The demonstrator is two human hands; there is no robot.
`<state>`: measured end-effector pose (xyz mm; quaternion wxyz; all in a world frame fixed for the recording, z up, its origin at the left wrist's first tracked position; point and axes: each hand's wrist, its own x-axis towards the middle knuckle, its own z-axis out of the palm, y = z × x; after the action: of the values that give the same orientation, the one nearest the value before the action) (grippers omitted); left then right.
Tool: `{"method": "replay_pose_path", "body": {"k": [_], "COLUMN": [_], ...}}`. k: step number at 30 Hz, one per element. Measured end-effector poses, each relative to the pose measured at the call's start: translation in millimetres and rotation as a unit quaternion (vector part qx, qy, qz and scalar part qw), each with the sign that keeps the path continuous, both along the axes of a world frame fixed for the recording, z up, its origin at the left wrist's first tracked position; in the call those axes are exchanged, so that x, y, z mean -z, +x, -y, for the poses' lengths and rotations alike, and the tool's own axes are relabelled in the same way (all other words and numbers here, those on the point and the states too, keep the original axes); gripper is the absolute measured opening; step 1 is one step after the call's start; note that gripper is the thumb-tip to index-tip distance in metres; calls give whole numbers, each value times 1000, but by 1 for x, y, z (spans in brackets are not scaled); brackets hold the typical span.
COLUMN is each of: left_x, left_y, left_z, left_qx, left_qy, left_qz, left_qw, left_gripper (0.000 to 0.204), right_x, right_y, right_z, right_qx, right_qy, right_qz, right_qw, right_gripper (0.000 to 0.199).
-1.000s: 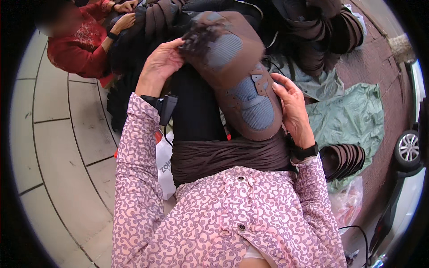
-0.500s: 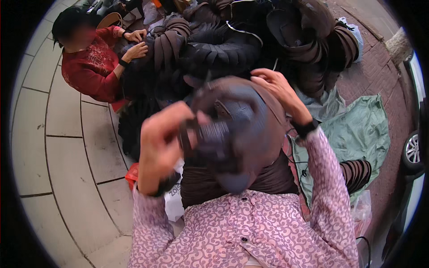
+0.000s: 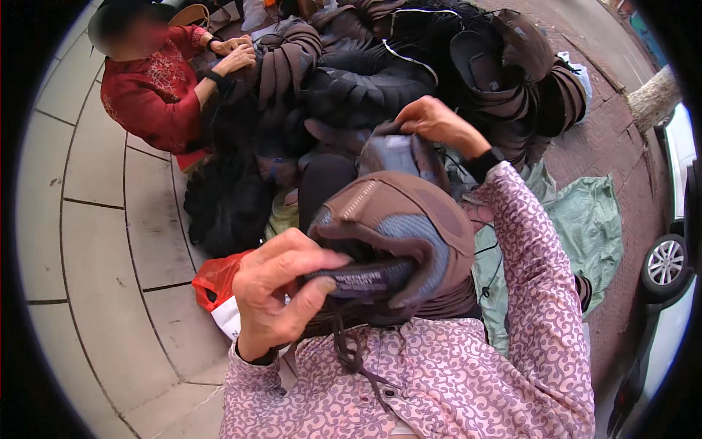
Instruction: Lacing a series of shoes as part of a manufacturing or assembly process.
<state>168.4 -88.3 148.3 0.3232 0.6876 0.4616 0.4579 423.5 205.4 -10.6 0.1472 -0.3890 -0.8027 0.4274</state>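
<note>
A brown and blue shoe upper is held over my lap, its opening turned toward me. My left hand pinches the dark tongue of it between thumb and fingers. From the opening a dark lace hangs down onto my shirt. Beyond this upper, my right hand is closed on the top edge of a second blue-grey and brown upper. Some of its fingertips are hidden behind that edge.
Heaped shoe uppers fill the ground ahead. At the far left a person in red handles more of them. A red bag lies by my left arm, a green sheet at right. A tree trunk and car wheel stand farther right.
The nearer upper has turned so its opening and tongue face me. My left hand has come lower and nearer. My right hand has moved slightly left and now grips a second upper.
</note>
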Motion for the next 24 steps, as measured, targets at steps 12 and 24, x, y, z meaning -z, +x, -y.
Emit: {"method": "replay_pose_path", "body": {"k": [12,24], "left_x": [66,134], "left_y": [8,35], "left_z": [-89,-181], "left_qx": [-46,42], "left_qy": [-99,-185], "left_qz": [103,84], "left_qw": [989,978], "left_gripper": [20,24], "right_x": [34,-19], "right_y": [212,109], "right_z": [-22,-1], "right_qx": [506,112], "right_qy": [-217,-177], "right_qz": [-333,-257], "right_qw": [766,943], "right_gripper": [20,41]}}
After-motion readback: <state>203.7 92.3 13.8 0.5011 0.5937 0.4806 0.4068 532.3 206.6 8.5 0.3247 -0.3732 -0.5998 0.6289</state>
